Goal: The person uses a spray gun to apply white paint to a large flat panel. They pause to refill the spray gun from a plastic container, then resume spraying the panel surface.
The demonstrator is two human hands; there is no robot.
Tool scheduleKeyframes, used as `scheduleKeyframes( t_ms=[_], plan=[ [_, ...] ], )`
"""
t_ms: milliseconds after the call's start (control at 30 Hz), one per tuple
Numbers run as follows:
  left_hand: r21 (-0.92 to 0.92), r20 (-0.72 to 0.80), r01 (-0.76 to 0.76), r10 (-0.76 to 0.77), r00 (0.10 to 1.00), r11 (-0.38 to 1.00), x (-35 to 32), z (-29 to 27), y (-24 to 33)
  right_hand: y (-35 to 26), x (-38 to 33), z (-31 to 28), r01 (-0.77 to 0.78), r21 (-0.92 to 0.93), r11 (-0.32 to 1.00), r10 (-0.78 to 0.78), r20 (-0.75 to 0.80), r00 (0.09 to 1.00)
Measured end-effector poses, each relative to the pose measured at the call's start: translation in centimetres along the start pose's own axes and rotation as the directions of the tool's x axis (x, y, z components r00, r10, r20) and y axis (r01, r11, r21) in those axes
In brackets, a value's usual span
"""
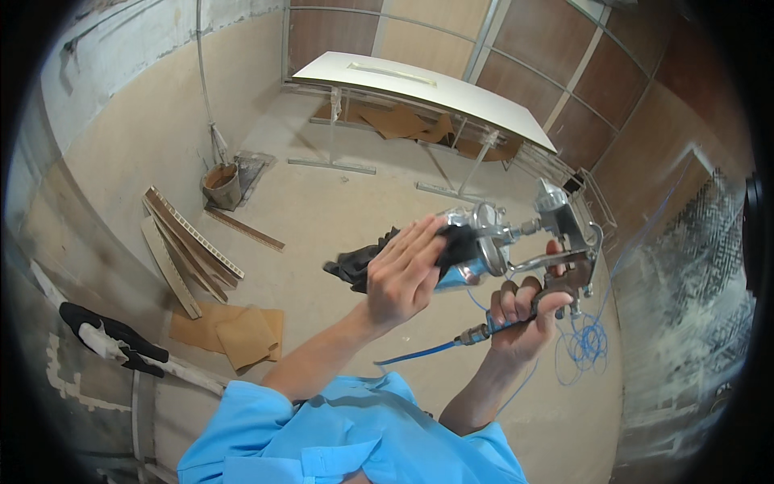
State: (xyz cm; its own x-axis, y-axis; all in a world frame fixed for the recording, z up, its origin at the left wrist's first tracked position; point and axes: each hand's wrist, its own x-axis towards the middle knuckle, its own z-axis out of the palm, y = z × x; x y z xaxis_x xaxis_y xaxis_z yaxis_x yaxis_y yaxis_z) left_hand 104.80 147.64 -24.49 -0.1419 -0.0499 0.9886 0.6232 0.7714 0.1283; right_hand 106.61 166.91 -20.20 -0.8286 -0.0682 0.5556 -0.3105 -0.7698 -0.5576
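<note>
My right hand [522, 319] is wrapped round the handle of a metal spray gun [574, 270], held up in front of me at the right. A shiny metal cup [463, 276] joins the gun on its left side and lies tilted. Against this cup my left hand [403, 270] presses a black cloth [359, 262], its fingers laid over the fabric. One end of the cloth hangs out to the left of the hand, and another part shows near the cup's lid. From a fitting below the handle, a blue air hose [421, 353] leads off to the left.
A long white panel [476, 101] lies on metal trestles at the back. Blue hose [584, 343] is coiled on the floor at the right. Toward the left wall are a bucket [222, 189], several wooden strips [193, 250] and brown sheets [246, 335]. A black-wrapped bar [113, 335] stands nearby.
</note>
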Motion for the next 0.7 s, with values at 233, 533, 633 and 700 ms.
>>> scheduleKeyframes(
  t_ms=[233, 533, 633, 700],
  plan=[
    [0.335, 0.401, 0.190, -0.322, 0.858, 0.923, -4.4, -13.2, -4.6, 1.1, 0.6, -2.2, 0.136, -0.114, 0.984, -0.128, 0.077, 0.989],
    [0.486, -0.307, 0.564, -0.474, 0.825, 0.668, 7.1, -38.2, -2.0, 5.7, 1.7, 3.4, -0.118, 0.056, 0.991, 0.127, -0.201, 0.971],
    [0.438, -0.439, 0.630, -0.459, 0.773, 0.641, 9.7, -45.9, -4.2, 8.2, 1.5, 4.4, -0.106, -0.078, 0.991, 0.090, -0.181, 0.979],
    [0.297, -0.696, 0.715, -0.370, 0.616, 0.633, 8.8, -51.6, -4.6, 9.4, 1.3, 4.7, -0.197, -0.006, 0.980, 0.195, -0.106, 0.975]
  ],
)
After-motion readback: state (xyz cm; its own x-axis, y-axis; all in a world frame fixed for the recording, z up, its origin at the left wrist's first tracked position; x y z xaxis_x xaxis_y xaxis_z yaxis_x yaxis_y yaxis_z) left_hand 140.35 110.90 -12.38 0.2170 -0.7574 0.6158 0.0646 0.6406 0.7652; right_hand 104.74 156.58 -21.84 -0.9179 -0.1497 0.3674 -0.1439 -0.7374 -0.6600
